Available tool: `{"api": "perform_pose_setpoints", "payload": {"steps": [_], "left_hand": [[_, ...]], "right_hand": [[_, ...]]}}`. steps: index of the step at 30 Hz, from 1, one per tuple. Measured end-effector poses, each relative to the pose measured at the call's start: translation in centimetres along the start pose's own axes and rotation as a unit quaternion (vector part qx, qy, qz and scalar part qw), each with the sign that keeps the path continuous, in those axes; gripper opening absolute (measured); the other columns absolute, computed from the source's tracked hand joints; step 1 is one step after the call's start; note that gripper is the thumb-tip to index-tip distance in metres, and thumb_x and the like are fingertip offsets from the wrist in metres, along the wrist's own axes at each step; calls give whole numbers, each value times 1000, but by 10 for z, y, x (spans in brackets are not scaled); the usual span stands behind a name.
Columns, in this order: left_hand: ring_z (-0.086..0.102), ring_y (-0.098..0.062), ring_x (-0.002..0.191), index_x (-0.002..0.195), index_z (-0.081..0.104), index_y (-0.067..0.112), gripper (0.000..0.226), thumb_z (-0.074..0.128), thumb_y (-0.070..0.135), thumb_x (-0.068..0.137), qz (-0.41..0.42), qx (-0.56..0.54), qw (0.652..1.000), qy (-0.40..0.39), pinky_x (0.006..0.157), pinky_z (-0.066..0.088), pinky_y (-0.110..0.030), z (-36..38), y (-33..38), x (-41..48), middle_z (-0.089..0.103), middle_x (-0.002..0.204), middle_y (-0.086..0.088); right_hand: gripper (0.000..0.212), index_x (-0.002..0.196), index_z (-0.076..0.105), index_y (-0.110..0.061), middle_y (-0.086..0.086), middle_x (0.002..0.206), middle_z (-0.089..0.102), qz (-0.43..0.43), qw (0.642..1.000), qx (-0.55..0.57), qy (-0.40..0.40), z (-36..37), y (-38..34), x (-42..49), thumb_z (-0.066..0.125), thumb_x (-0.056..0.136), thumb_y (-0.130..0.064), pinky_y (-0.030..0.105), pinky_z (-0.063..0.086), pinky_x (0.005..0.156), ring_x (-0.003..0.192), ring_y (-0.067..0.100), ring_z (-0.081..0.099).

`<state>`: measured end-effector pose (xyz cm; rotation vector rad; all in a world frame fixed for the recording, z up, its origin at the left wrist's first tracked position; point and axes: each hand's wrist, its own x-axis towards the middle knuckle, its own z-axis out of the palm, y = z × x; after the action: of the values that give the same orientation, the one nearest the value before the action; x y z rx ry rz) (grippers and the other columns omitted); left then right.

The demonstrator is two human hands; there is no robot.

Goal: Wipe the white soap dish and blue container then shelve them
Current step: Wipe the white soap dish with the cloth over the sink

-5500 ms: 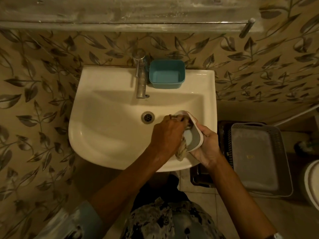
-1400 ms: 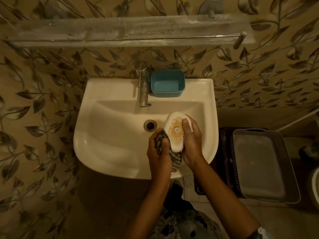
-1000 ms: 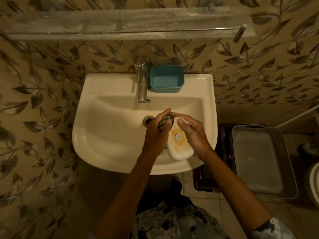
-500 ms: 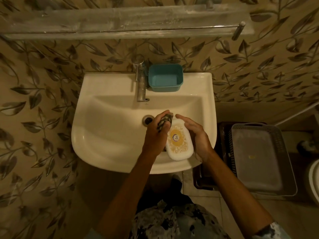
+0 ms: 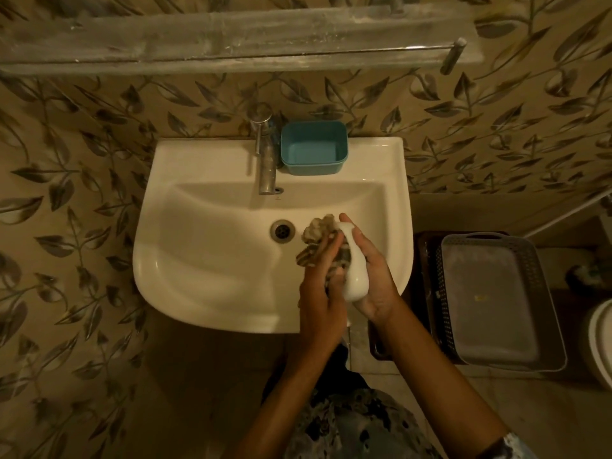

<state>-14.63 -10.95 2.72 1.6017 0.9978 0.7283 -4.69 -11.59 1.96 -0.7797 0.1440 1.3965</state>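
Over the right side of the white sink (image 5: 205, 293), my right hand (image 5: 374, 276) holds the white soap dish (image 5: 355, 276) on its edge, its open side turned left. My left hand (image 5: 319, 293) presses a crumpled patterned cloth (image 5: 316, 235) against the dish's left face. The blue container (image 5: 313, 148) stands upright and empty on the sink's back ledge, just right of the metal tap (image 5: 266, 157). A long glass shelf (image 5: 231, 44) with a front rail runs along the wall above the sink.
Right of the sink, low on the floor, a grey plastic basket (image 5: 496, 303) sits on a dark crate (image 5: 427, 293). A white toilet edge (image 5: 601, 342) shows at the far right. Leaf-patterned wall (image 5: 82, 226) surrounds the sink. The drain (image 5: 282, 230) lies left of my hands.
The dish has turned from showing its patterned underside to standing on its edge. The cloth has shifted from the dish's top end to its left face.
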Motion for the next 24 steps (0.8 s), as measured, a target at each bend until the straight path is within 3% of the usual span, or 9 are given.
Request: {"api": "perform_pose_setpoints", "payload": {"steps": [3, 7, 10, 12, 14, 18, 22, 24], "left_hand": [[26, -9, 142, 139, 45, 30, 47, 41, 14, 95, 41, 16, 998, -49, 112, 35, -31, 5, 0, -26, 31, 154, 8], [19, -5, 144, 141, 41, 27, 48, 40, 11, 96, 49, 18, 998, -45, 115, 27, -23, 4, -1, -15, 20, 158, 9], [19, -4, 144, 139, 36, 40, 47, 33, 19, 97, 17, 24, 999, -31, 116, 25, -25, 1, 7, 16, 16, 159, 10], [27, -9, 142, 134, 33, 53, 51, 32, 22, 93, -30, 9, 999, -20, 116, 29, -34, -2, 7, 34, 23, 157, 9], [36, -9, 137, 135, 34, 54, 54, 32, 22, 91, -62, -31, 997, -28, 114, 33, -38, -4, 1, 41, 32, 153, 9], [39, 0, 132, 134, 34, 54, 46, 33, 32, 93, -84, -64, 993, -44, 108, 36, -21, 0, -8, 11, 37, 150, 9], [30, -4, 140, 139, 35, 42, 46, 34, 41, 93, -30, -58, 997, -41, 111, 32, -20, 11, -4, -32, 34, 152, 7], [26, -5, 142, 139, 37, 41, 46, 34, 38, 92, -17, -42, 998, -41, 112, 30, -21, 10, -3, -23, 30, 154, 6]], "right_hand": [[41, 136, 51, -31, 15, 127, 59, 9, 1000, 5, 14, 0, -5, 3, 47, 96, -35, 42, 56, 89, 107, 29, 63], [41, 136, 52, -28, 10, 116, 66, 17, 1000, -25, 5, 0, -2, 3, 48, 95, -34, 35, 58, 82, 96, 22, 69], [53, 140, 48, -17, 12, 122, 64, 14, 998, -61, -18, 5, -5, 1, 52, 90, -34, 35, 53, 91, 102, 23, 66], [51, 142, 45, -18, 13, 133, 59, -1, 997, -64, -34, 4, -5, 2, 48, 92, -29, 40, 45, 103, 117, 28, 60], [49, 142, 44, -21, 14, 139, 55, -21, 998, -62, -24, 2, -2, 5, 47, 93, -23, 45, 39, 110, 127, 32, 52], [44, 137, 49, -30, 10, 123, 65, -76, 991, -94, 55, 1, 0, 13, 49, 94, -22, 42, 53, 93, 105, 28, 65], [46, 140, 46, -29, 12, 131, 58, -96, 983, -127, 86, -1, -4, 20, 50, 94, -24, 49, 44, 105, 109, 30, 60], [43, 139, 47, -31, 10, 123, 62, -76, 986, -133, 68, 2, -3, 19, 46, 97, -23, 48, 43, 106, 107, 28, 62]]}}
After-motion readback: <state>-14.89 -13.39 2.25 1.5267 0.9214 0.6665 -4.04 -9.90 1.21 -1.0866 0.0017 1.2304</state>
